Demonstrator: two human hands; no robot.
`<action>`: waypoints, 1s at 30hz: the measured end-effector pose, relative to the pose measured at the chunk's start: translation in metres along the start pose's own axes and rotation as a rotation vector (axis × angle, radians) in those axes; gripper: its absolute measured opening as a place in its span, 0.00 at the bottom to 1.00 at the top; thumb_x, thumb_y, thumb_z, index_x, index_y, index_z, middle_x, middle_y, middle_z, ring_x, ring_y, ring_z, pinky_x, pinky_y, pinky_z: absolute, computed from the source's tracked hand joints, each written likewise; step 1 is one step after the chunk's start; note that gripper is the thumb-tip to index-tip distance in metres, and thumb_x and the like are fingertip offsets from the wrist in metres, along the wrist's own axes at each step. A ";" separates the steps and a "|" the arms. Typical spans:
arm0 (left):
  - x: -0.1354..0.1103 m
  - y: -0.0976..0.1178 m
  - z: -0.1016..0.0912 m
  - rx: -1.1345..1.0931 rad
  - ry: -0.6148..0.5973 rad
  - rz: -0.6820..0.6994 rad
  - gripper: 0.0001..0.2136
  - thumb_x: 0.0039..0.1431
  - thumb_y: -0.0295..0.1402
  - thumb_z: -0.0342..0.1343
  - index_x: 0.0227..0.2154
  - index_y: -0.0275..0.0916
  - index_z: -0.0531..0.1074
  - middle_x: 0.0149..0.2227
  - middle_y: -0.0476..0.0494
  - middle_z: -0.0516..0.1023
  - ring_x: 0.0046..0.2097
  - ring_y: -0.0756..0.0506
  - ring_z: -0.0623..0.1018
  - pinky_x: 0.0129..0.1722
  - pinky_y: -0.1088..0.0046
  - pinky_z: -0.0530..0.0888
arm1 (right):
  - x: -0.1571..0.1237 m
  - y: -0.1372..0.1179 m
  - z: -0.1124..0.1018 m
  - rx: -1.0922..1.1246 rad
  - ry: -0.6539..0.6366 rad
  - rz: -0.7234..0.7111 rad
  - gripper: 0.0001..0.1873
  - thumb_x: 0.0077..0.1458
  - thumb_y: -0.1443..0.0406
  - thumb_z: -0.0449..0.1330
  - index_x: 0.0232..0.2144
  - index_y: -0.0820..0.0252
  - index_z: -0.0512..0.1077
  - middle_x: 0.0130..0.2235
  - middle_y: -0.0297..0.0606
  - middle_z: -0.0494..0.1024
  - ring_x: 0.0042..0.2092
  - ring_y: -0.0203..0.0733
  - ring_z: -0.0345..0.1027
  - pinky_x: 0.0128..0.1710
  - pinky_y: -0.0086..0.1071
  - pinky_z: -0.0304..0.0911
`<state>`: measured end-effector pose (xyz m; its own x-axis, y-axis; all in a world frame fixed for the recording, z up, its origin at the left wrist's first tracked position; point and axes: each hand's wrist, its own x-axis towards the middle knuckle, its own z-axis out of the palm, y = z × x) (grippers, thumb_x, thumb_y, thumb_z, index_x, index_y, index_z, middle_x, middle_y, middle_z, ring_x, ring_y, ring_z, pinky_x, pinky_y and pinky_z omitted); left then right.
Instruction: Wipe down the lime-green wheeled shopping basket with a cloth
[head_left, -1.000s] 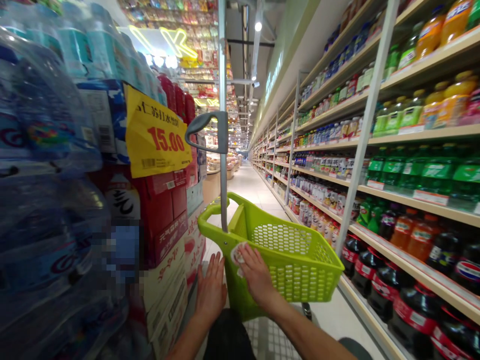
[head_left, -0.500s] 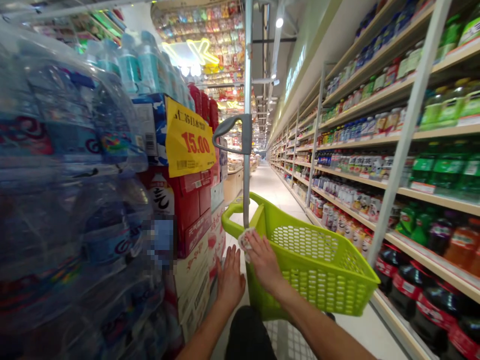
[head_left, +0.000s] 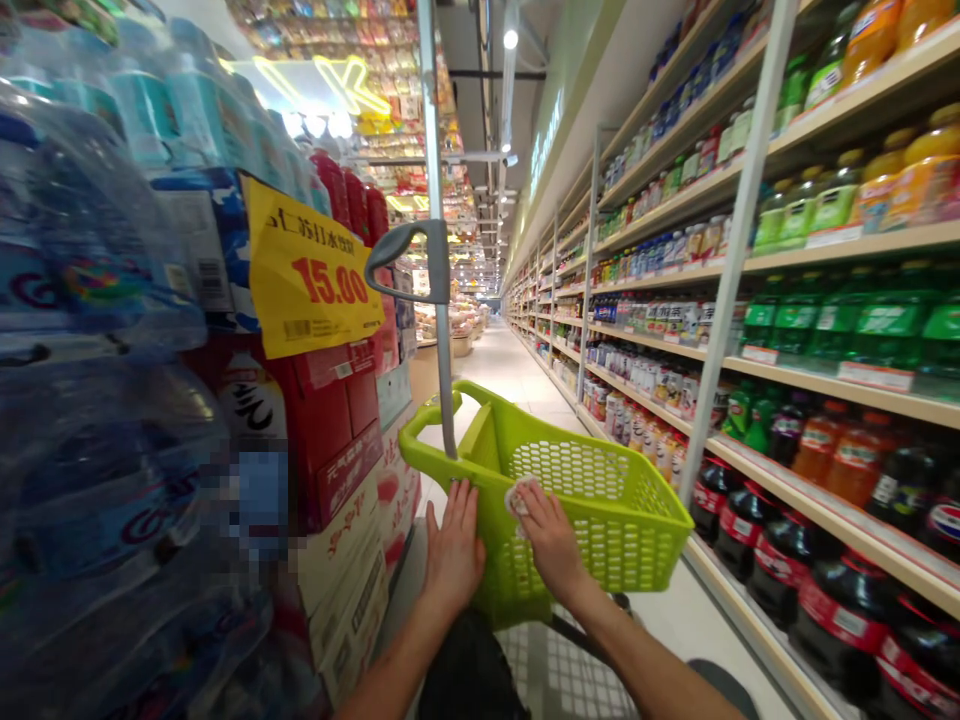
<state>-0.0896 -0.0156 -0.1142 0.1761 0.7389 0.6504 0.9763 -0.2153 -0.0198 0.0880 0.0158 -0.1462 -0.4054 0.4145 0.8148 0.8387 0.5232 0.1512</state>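
Observation:
A lime-green shopping basket [head_left: 600, 505] on a trolley stands in front of me, with a grey pole and grey loop handle [head_left: 409, 262] rising at its near left end. Flat against the basket's near left wall lies my left hand [head_left: 455, 550], fingers stretched out with nothing in them. Under the fingers of my right hand [head_left: 553, 545] is a crumpled white cloth with reddish marks [head_left: 516, 505], pressed on the basket's side near the upper rim. The inside of the basket shows only in part.
Close on my left are wrapped packs of water bottles [head_left: 142, 510] and stacked drink cartons [head_left: 330, 430] with a yellow price sign [head_left: 311, 270]. Shelves of bottled drinks [head_left: 840, 380] line the right. A pale floor aisle [head_left: 495, 370] runs ahead. My dark-clad knee [head_left: 472, 670] is below.
My right hand has slid the cloth rightward along the basket, away from the pole's base. My left hand has come up onto the basket wall. The view has shifted right.

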 end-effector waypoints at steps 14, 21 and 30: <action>0.014 0.063 0.021 -0.002 -0.109 0.235 0.32 0.46 0.25 0.44 0.58 0.33 0.48 0.63 0.40 0.48 0.63 0.42 0.44 0.59 0.49 0.47 | -0.049 0.050 -0.011 -0.075 -0.003 -0.037 0.21 0.54 0.75 0.47 0.49 0.62 0.66 0.53 0.41 0.68 0.58 0.44 0.52 0.51 0.40 0.58; 0.020 0.083 0.026 -0.050 -0.211 0.305 0.30 0.49 0.27 0.43 0.59 0.34 0.48 0.63 0.41 0.46 0.63 0.43 0.44 0.59 0.49 0.45 | -0.067 0.065 -0.025 -0.075 -0.015 0.012 0.21 0.54 0.75 0.46 0.49 0.62 0.66 0.54 0.43 0.66 0.60 0.44 0.46 0.53 0.43 0.55; 0.030 0.119 0.019 -0.081 -0.325 0.380 0.29 0.52 0.29 0.42 0.59 0.33 0.48 0.63 0.42 0.44 0.63 0.43 0.44 0.59 0.50 0.43 | -0.115 0.089 -0.033 -0.119 -0.119 0.037 0.21 0.54 0.76 0.46 0.47 0.60 0.68 0.52 0.41 0.68 0.58 0.41 0.53 0.51 0.40 0.56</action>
<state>0.0348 -0.0065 -0.1118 0.5595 0.7565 0.3385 0.8251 -0.5469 -0.1415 0.2219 -0.0100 -0.2080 -0.4074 0.5205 0.7504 0.8881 0.4171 0.1929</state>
